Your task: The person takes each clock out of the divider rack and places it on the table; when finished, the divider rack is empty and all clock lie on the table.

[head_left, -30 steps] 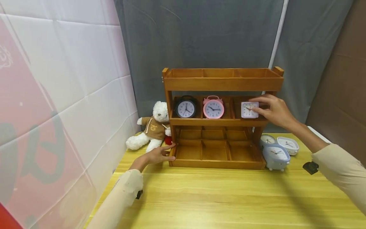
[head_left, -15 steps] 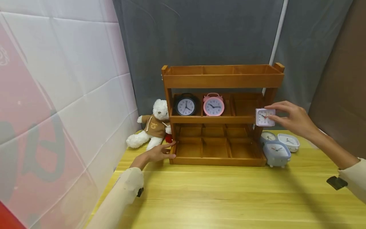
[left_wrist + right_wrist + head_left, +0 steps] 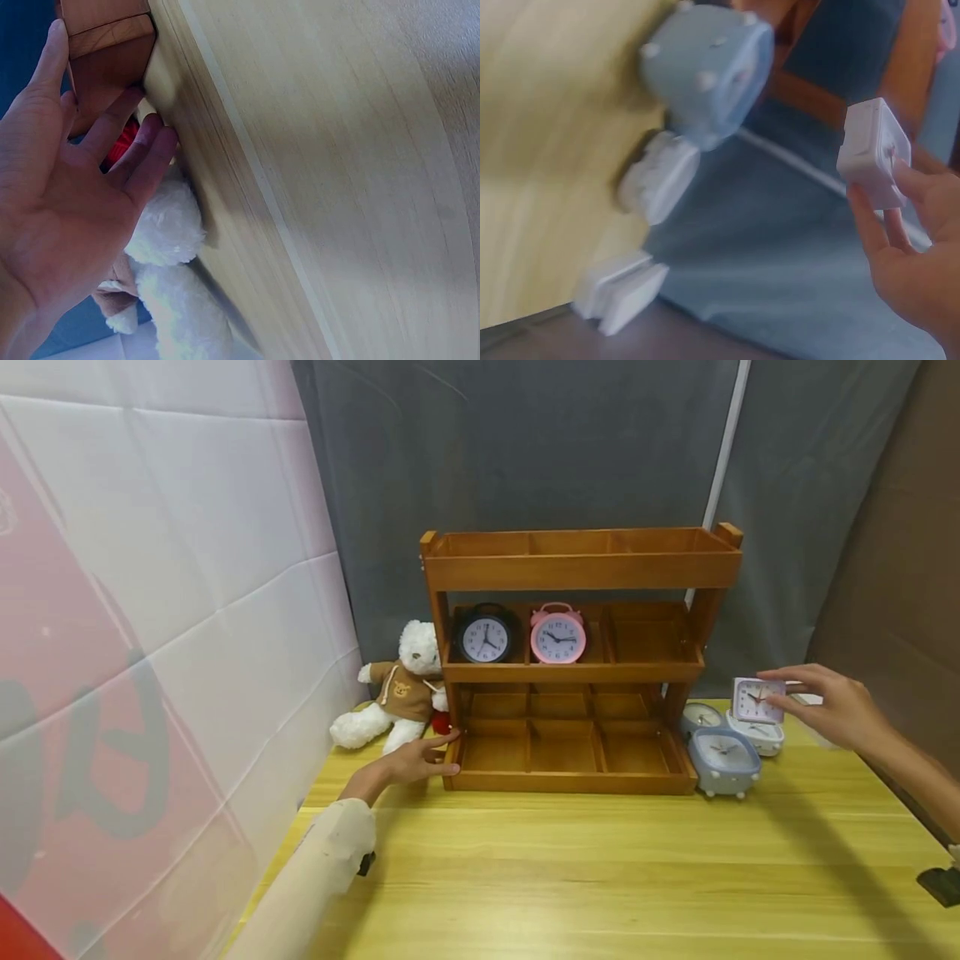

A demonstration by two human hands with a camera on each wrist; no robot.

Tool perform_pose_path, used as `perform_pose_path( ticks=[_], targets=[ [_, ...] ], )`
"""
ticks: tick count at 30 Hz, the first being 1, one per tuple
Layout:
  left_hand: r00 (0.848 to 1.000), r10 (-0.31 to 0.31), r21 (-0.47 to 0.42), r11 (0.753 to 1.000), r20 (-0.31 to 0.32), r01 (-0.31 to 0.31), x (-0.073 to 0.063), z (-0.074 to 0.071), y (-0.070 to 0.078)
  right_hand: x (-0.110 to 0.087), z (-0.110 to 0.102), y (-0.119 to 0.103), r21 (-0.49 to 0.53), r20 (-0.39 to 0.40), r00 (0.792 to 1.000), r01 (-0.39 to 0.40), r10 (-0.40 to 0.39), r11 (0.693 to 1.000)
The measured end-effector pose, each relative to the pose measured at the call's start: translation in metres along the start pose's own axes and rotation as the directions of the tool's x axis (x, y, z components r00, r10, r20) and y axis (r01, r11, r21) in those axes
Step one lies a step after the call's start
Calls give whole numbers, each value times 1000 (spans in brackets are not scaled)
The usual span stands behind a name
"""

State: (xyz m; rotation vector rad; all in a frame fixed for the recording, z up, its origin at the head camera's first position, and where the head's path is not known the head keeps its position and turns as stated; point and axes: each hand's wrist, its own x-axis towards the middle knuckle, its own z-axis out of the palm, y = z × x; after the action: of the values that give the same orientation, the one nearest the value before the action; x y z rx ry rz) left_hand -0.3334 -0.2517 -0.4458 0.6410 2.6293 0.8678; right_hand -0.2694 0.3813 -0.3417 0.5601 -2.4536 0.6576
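My right hand [image 3: 843,706] pinches a small square white alarm clock [image 3: 757,700] between thumb and fingers, held up over the clocks right of the shelf. In the right wrist view the same clock [image 3: 874,154] is seen from its side. My left hand [image 3: 408,764] rests its fingertips on the lower left corner of the brown wooden shelf [image 3: 570,783], fingers mostly straight. On the middle tier stand a round black alarm clock [image 3: 485,637] and a pink twin-bell alarm clock [image 3: 558,637]; that tier's right compartment holds nothing.
Beside the shelf's right end stand a blue-grey clock [image 3: 724,762], a round grey-blue clock [image 3: 701,716] and a white clock [image 3: 767,739]. A white teddy bear [image 3: 405,689] in a brown hoodie leans at the left. The right wrist view shows another white block-like object [image 3: 622,289] on the table.
My right hand has carried the small white clock out of the middle tier's right compartment, rightward and down. The left hand stays at the shelf's corner.
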Motion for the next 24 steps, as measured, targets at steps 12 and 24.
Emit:
perform_pose_path(
  ticks=[12,24],
  targets=[
    [1000,10,-17,1000,-4,-10,0,1,-2,-47,3,56,-38,132,974,-178,182,983],
    [999,32,-77,997,16,-30,4,1,-5,-87,33,93,43,204,951,-248,234,968]
  ],
)
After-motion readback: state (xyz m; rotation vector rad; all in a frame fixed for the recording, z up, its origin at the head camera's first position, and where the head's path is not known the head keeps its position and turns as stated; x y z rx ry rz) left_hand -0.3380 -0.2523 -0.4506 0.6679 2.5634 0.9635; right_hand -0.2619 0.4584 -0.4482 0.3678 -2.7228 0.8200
